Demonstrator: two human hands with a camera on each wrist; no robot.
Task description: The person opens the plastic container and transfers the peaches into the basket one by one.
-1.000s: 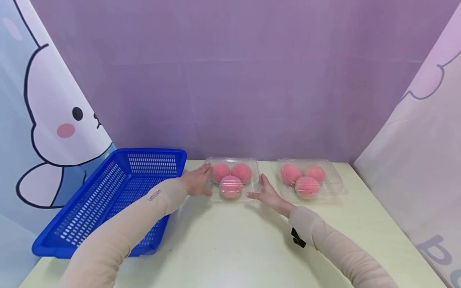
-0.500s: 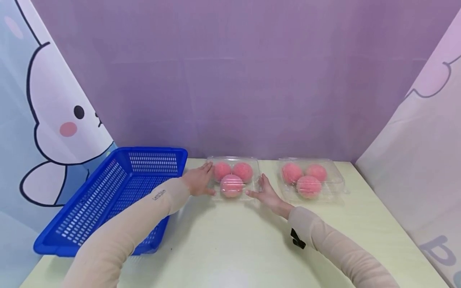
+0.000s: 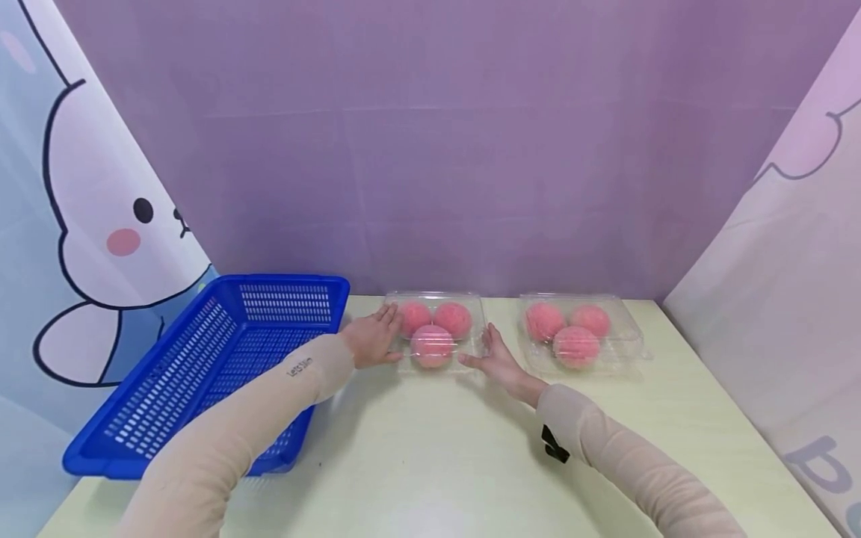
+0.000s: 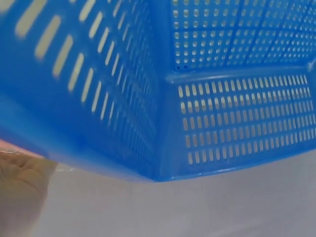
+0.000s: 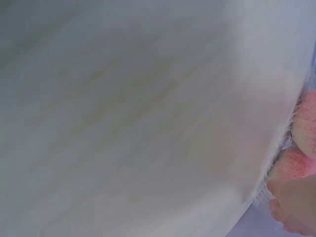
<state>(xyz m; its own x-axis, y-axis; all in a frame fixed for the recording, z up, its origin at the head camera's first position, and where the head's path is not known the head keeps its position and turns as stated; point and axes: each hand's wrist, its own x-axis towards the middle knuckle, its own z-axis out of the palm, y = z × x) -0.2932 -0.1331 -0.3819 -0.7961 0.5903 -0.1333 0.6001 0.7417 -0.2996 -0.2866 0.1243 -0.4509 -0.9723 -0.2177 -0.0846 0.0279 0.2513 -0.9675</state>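
Note:
A clear plastic box (image 3: 466, 351) with pink peaches (image 3: 433, 346) inside sits on the table between both hands. My left hand (image 3: 372, 338) lies along its left side, fingers extended and thumb near the front corner. Against the right side rests my right hand (image 3: 501, 362), its thumb toward the front edge. In the right wrist view that hand (image 5: 298, 202) is beside peaches (image 5: 291, 165) behind clear plastic. Only part of the left hand (image 4: 22, 192) shows at the lower left of the left wrist view. The far fingertips are hard to make out.
A blue perforated basket (image 3: 296, 281) stands left, under the left forearm; its walls (image 4: 170, 128) fill much of the left wrist view. Another clear box (image 3: 622, 347) of peaches (image 3: 576, 347) stands to the right. A purple cloth backdrop (image 3: 430, 149) closes the rear of the table (image 3: 417, 463).
Over the last second the left hand shifted very slightly toward the box. The right hand, boxes and basket look the same apart from a small camera movement.

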